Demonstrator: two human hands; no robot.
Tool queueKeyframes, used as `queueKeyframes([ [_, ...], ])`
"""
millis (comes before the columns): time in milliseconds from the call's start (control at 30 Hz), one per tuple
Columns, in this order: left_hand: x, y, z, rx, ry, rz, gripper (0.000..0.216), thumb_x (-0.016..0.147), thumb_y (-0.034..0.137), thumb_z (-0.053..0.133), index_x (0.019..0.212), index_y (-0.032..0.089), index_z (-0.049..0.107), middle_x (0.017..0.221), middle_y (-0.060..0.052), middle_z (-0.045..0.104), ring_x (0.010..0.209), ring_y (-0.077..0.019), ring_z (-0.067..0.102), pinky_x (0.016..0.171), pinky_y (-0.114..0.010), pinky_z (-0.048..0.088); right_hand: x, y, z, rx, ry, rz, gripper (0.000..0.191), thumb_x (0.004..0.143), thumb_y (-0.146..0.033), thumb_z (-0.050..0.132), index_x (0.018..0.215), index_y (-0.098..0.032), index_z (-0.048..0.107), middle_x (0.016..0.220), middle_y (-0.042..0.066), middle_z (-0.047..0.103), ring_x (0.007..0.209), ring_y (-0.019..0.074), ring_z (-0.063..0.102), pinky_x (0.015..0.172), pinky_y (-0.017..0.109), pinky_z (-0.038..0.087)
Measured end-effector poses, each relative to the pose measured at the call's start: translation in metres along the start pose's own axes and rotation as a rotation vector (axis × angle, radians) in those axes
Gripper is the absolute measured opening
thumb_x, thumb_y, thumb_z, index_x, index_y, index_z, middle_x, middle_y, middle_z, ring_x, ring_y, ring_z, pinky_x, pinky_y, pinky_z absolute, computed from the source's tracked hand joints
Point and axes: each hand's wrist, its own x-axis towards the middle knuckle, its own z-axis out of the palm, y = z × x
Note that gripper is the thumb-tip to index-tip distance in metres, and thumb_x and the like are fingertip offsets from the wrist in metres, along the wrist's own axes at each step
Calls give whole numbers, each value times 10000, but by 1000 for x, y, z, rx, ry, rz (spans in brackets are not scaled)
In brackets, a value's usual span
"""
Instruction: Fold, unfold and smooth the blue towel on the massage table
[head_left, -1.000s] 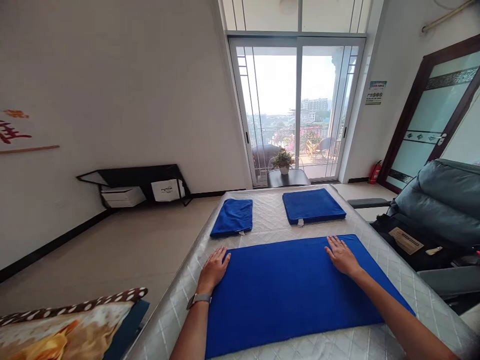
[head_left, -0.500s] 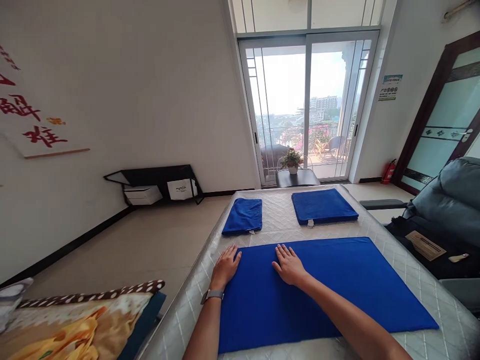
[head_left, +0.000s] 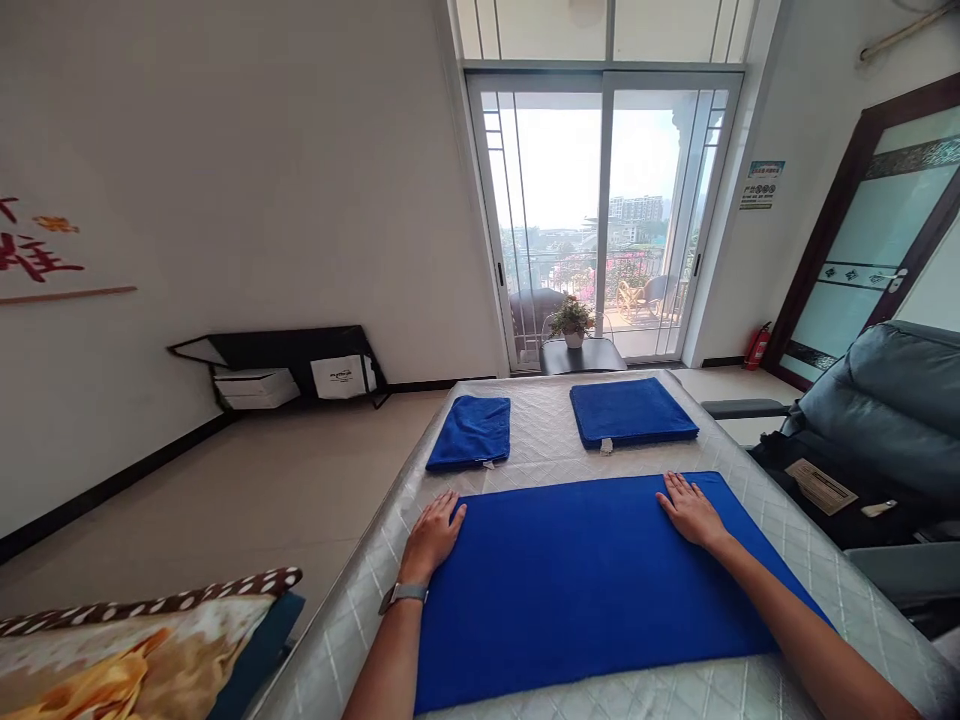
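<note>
A large blue towel (head_left: pixel 585 580) lies spread flat on a quilted silver mattress (head_left: pixel 540 450). My left hand (head_left: pixel 433 535) rests open on the towel's far left corner, fingers flat, a watch on the wrist. My right hand (head_left: pixel 690 510) lies open, fingers spread, on the towel's far right part. Beyond them sit two folded blue towels, a smaller one (head_left: pixel 469 432) to the left and a wider one (head_left: pixel 630 412) to the right.
A patterned cushion (head_left: pixel 127 650) lies at the lower left. A grey recliner chair (head_left: pixel 870 430) stands right of the mattress. A small table with a potted plant (head_left: pixel 571 322) stands before the glass balcony doors. A black shelf (head_left: pixel 285 365) sits by the left wall.
My right hand slid from the towel's far right edge to the middle left, then back out to the right. My left hand stayed on the left corner.
</note>
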Motion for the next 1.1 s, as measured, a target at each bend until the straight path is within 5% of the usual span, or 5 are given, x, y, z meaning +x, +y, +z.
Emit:
queueKeyframes([
  [200,0,0,0,31,-10,4,582,1022,466,302,1450,146,532,1543,-127,505,1478,-222,397,1238,-384,255,-3,71,-11,-33,44,170,778,1006,-526,93,1588,-53,299,1663,132,269,1543,230,209,1251,411,168],
  [400,-2,5,-5,43,-18,-5,583,1031,453,292,1454,127,527,1549,-136,495,1477,-226,398,1239,-380,249,-11,67,-17,-11,82,170,719,1011,-503,116,1589,-137,340,1663,117,284,1538,254,225,1257,459,153],
  [567,-4,11,-9,26,-5,-18,548,1034,448,326,1437,151,548,1533,-125,519,1471,-227,408,1241,-390,243,-19,-27,-15,10,129,139,737,1015,-490,143,1603,-62,260,1668,134,250,1557,261,147,1255,472,154],
  [867,-6,13,-11,17,12,-19,505,1041,413,354,1438,175,555,1545,-114,503,1473,-237,405,1230,-408,277,-108,-284,1,279,-84,-489,805,1023,-596,217,1595,-30,249,1667,166,162,1557,268,120,1271,449,111],
  [1100,-5,10,-7,27,17,-11,514,1045,408,343,1443,151,543,1551,-134,491,1478,-236,397,1226,-407,284,-138,-351,2,431,-157,-630,822,1023,-610,237,1594,-18,226,1667,173,110,1555,290,86,1278,490,100],
])
